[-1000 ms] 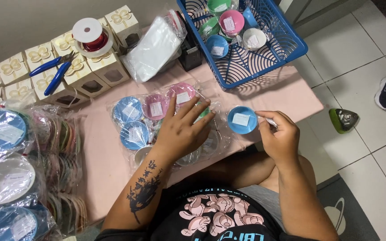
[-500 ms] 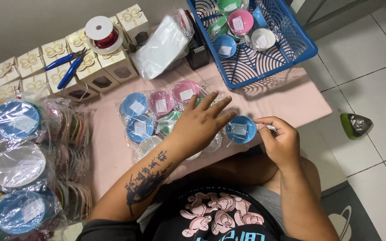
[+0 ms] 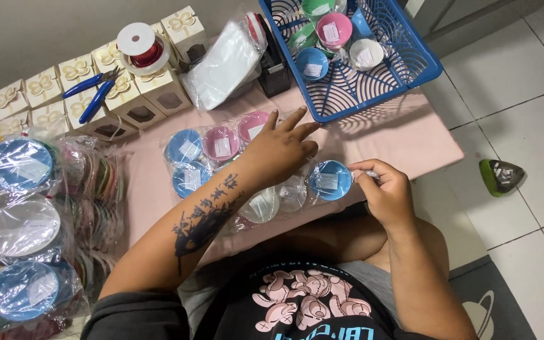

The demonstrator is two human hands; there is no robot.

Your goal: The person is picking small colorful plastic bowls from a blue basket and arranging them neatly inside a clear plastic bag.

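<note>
Pinching the clear wrap at the edge of a blue dish (image 3: 330, 179), the right hand (image 3: 385, 192) keeps its fingertips closed narrow on the plastic. That dish lies on the pink table (image 3: 410, 141), just in front of the blue basket (image 3: 423, 60). Left hand (image 3: 281, 148) rests flat, fingers spread wide, over a cluster of wrapped dishes (image 3: 206, 151). Small gift boxes (image 3: 127, 94), blue pliers (image 3: 92, 91) and a ribbon spool (image 3: 140, 44) sit at the far left.
</note>
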